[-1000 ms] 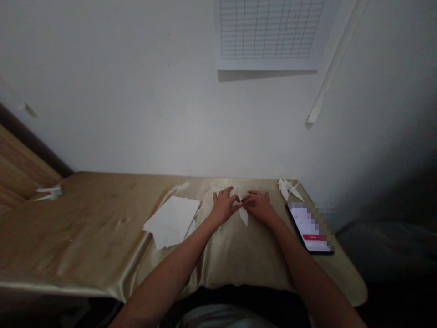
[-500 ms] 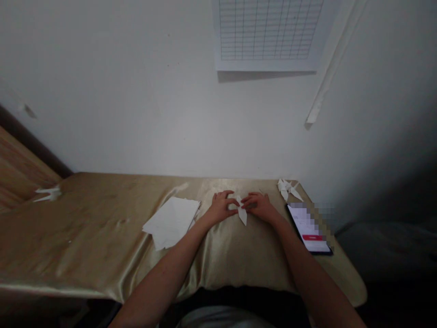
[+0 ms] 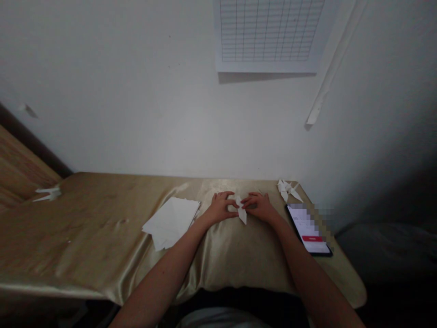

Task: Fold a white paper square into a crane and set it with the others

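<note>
A small folded white paper (image 3: 242,217), narrow and pointed towards me, lies on the gold tablecloth (image 3: 246,255) between my hands. My left hand (image 3: 221,207) grips its left edge with thumb and forefinger, the other fingers curled loosely. From the other side, my right hand (image 3: 258,206) closes its fingertips on the paper's right edge and upper part. The far end of the folded paper is partly covered by my fingers.
A stack of white paper sheets (image 3: 172,221) lies left of my left forearm. To the right are a lit phone (image 3: 312,234) and folded paper shapes (image 3: 288,190) near the back corner. A white object (image 3: 49,194) sits far left. The wall (image 3: 153,114) rises behind the table.
Hardly anything differs: both hands keep their hold on the folded paper in the same place, and the view has shifted very slightly.
</note>
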{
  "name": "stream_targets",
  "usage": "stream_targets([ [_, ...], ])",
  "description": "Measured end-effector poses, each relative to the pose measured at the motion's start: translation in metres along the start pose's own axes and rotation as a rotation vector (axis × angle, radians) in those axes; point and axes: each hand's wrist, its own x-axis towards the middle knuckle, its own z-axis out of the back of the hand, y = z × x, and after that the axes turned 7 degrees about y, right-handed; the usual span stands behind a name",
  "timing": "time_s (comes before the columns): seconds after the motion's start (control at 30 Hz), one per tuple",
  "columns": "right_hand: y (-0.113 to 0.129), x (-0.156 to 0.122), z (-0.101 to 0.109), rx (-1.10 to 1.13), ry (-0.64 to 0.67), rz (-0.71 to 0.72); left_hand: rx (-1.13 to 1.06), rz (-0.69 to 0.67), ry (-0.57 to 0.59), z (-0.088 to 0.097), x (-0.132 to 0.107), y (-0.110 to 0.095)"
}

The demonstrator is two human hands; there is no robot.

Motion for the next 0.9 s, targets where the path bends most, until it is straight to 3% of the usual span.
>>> stream_targets([
  [0.67, 0.005, -0.002, -0.002, -0.076, -0.05, 0.009, -0.028, -0.029, -0.106, -0.008, -0.001, -0.005],
  [0.9, 0.004, -0.001, -0.002, -0.131, -0.054, 0.034, -0.033, 0.085, -0.132, -0.006, 0.001, -0.01],
])
